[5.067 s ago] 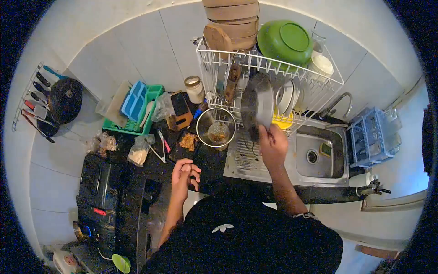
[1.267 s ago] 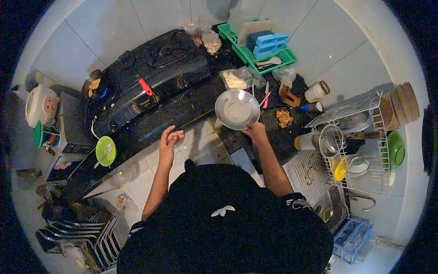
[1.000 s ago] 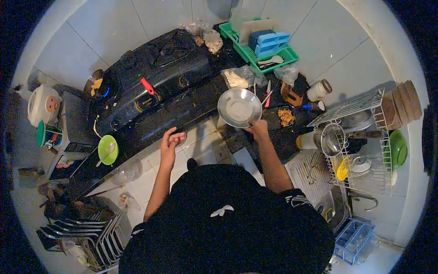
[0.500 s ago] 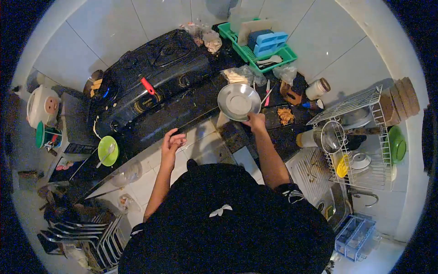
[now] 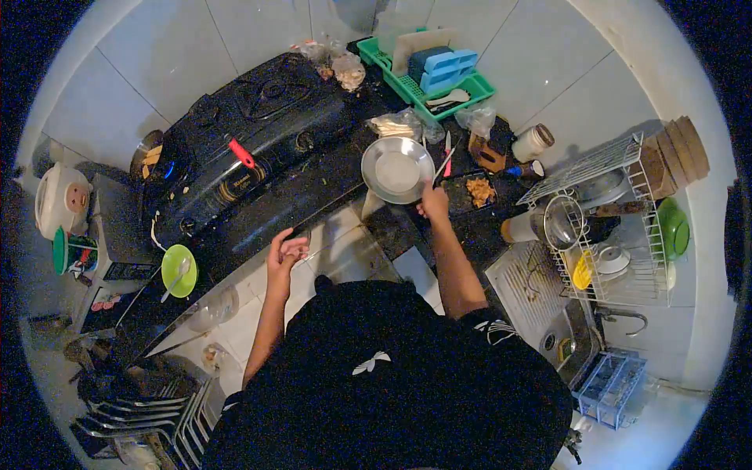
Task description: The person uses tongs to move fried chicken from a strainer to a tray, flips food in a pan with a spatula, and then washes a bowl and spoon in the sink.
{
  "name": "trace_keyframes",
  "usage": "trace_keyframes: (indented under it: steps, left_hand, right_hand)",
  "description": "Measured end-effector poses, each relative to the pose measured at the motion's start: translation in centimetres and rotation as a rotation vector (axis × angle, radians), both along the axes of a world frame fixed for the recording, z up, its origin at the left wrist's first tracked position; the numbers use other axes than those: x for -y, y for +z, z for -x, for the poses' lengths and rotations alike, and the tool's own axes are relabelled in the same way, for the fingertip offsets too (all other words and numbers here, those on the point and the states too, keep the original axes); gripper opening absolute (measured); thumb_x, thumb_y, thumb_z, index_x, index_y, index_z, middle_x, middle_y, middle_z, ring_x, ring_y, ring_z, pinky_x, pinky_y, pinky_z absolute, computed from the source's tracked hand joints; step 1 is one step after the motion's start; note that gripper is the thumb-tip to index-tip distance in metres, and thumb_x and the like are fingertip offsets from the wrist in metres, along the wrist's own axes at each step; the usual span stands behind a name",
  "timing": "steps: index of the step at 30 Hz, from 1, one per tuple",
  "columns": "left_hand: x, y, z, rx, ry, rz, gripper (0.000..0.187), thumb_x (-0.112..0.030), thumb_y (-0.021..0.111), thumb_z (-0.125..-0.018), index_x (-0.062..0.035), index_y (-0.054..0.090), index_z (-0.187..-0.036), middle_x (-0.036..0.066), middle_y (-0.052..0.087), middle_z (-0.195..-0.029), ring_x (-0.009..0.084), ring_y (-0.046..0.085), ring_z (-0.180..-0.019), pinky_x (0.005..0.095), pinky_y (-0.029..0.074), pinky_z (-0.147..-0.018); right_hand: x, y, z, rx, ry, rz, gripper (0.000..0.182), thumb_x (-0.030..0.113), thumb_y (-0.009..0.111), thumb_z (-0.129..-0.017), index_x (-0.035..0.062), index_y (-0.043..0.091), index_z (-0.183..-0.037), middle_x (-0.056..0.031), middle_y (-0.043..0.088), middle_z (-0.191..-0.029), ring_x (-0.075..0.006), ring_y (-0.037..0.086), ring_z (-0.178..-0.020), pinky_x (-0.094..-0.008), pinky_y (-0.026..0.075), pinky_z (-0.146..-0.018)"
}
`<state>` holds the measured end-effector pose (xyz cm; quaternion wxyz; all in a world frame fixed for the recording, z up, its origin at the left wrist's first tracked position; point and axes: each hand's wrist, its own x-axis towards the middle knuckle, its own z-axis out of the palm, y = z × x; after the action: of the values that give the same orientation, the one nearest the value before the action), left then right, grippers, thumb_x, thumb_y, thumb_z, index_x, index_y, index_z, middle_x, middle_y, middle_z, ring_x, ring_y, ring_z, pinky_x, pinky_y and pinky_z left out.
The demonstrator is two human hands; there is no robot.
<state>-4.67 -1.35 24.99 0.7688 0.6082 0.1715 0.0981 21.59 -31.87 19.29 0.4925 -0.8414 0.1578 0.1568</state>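
Observation:
My right hand (image 5: 433, 204) grips the near right rim of a shallow round metal plate (image 5: 398, 171), tilted toward me over the dark counter (image 5: 313, 188). Nothing shows in the plate. My left hand (image 5: 287, 249) hovers in front of the counter edge, fingers apart and loosely bent, holding nothing that I can see. Just right of the plate lies a knife with a pink handle (image 5: 447, 166). Beyond the knife, a dark tray holds brownish-orange food (image 5: 480, 192). A bag of pale sticks (image 5: 394, 125) lies behind the plate.
A black gas stove (image 5: 258, 125) fills the back left, with a red handle (image 5: 241, 153) across its front. A lime-green bowl (image 5: 179, 280) with a spoon stands at left. At right are a wire dish rack (image 5: 583, 168) and a sink (image 5: 565, 333). A green basket (image 5: 478, 90) stands behind.
The whole view has shifted slightly, so the surroundings sit further left. My right hand still holds the metal plate. My left hand stays raised, its fingers turned a little.

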Motion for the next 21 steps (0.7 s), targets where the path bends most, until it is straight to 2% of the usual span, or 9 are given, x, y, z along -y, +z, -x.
trace_keyframes:
  steps: [2, 4, 7, 8, 11, 13, 14, 16, 21]
  left_hand:
    - [-0.1, 0.0, 0.1, -0.001, 0.011, 0.005, 0.045, -0.007, 0.05, -0.088, -0.0065, 0.044, -0.132, 0.015, 0.062, -0.112, 0.0212, 0.062, -0.096, 0.0339, 0.051, -0.086]
    - [-0.1, 0.0, 0.0, 0.001, 0.025, 0.013, 0.044, -0.007, 0.05, -0.088, -0.0065, 0.044, -0.132, 0.015, 0.062, -0.112, 0.0214, 0.062, -0.096, 0.034, 0.051, -0.086]
    - [-0.1, 0.1, 0.2, -0.009, 0.058, 0.014, 0.042, -0.009, 0.049, -0.089, -0.0061, 0.044, -0.131, 0.015, 0.063, -0.111, 0.0217, 0.062, -0.095, 0.0345, 0.051, -0.085]
    - [-0.3, 0.0, 0.2, -0.021, 0.058, 0.024, 0.041, -0.006, 0.049, -0.089, -0.0057, 0.044, -0.131, 0.015, 0.062, -0.112, 0.0222, 0.062, -0.096, 0.0345, 0.051, -0.086]
    - [-0.6, -0.9, 0.7, -0.02, 0.06, 0.032, 0.042, 0.001, 0.048, -0.088, -0.0038, 0.045, -0.129, 0.015, 0.061, -0.114, 0.0233, 0.062, -0.1, 0.0348, 0.051, -0.089]
    - [-0.9, -1.7, 1.2, -0.009, 0.066, 0.031, 0.042, 0.007, 0.048, -0.086, -0.0023, 0.047, -0.127, 0.016, 0.06, -0.115, 0.0241, 0.062, -0.103, 0.035, 0.051, -0.091]
    - [-1.3, -2.2, 1.5, 0.02, 0.021, -0.077, 0.043, 0.011, 0.046, -0.084, -0.0007, 0.048, -0.125, 0.015, 0.06, -0.116, 0.0244, 0.061, -0.106, 0.035, 0.049, -0.094]
    - [-1.7, -2.9, 2.0, 0.048, -0.012, -0.183, 0.045, 0.016, 0.044, -0.081, 0.0009, 0.049, -0.123, 0.015, 0.059, -0.117, 0.0247, 0.06, -0.11, 0.035, 0.048, -0.096]
    - [-2.4, -2.6, 3.2, 0.059, 0.059, -0.056, 0.048, 0.019, 0.04, -0.077, 0.0015, 0.052, -0.121, 0.013, 0.061, -0.116, 0.0203, 0.058, -0.112, 0.0314, 0.044, -0.101]
  right_hand:
    - [0.9, -1.2, 0.1, -0.013, -0.069, 0.031, 0.059, 0.049, 0.043, -0.094, -0.007, 0.056, -0.083, -0.0147, 0.059, -0.055, -0.0214, 0.056, -0.039, -0.033, 0.043, -0.035]
    - [2.7, -4.8, 0.5, 0.318, 0.084, 0.093, 0.056, 0.049, 0.043, -0.094, -0.0048, 0.055, -0.089, -0.013, 0.058, -0.054, -0.0209, 0.054, -0.038, -0.0323, 0.042, -0.036]
    - [2.4, 0.0, 3.7, 0.118, -0.031, 0.022, 0.047, 0.045, 0.045, -0.095, -0.001, 0.055, -0.095, -0.0121, 0.057, -0.054, -0.0199, 0.053, -0.037, -0.0323, 0.042, -0.036]
    - [3.0, -0.8, 4.2, 0.189, 0.005, 0.109, 0.039, 0.038, 0.049, -0.095, 0.0004, 0.059, -0.093, -0.0122, 0.058, -0.055, -0.0203, 0.055, -0.042, -0.0339, 0.045, -0.043]
    - [4.2, -3.5, 6.5, 0.349, 0.102, 0.28, 0.033, 0.029, 0.051, -0.094, -0.0008, 0.062, -0.086, -0.0122, 0.06, -0.06, -0.0212, 0.06, -0.052, -0.0363, 0.047, -0.053]
    - [4.4, -3.6, 9.2, 0.416, 0.191, 0.264, 0.033, 0.027, 0.051, -0.094, -0.0007, 0.064, -0.083, -0.012, 0.062, -0.064, -0.0215, 0.062, -0.057, -0.0365, 0.047, -0.056]
    - [4.4, -3.8, 10.5, 0.479, 0.273, 0.243, 0.032, 0.025, 0.051, -0.093, -0.0005, 0.066, -0.081, -0.0118, 0.063, -0.067, -0.0218, 0.064, -0.062, -0.0367, 0.047, -0.06]
    - [4.1, -5.4, 12.6, 0.454, 0.324, 0.23, 0.031, 0.024, 0.05, -0.093, 0.0006, 0.066, -0.081, -0.0116, 0.062, -0.066, -0.0214, 0.063, -0.062, -0.0358, 0.046, -0.058]
    - [3.5, -10.9, 16.3, 0.371, 0.457, 0.167, 0.027, 0.021, 0.051, -0.092, 0.0025, 0.068, -0.084, -0.0105, 0.063, -0.067, -0.0189, 0.059, -0.06, -0.0329, 0.045, -0.057]
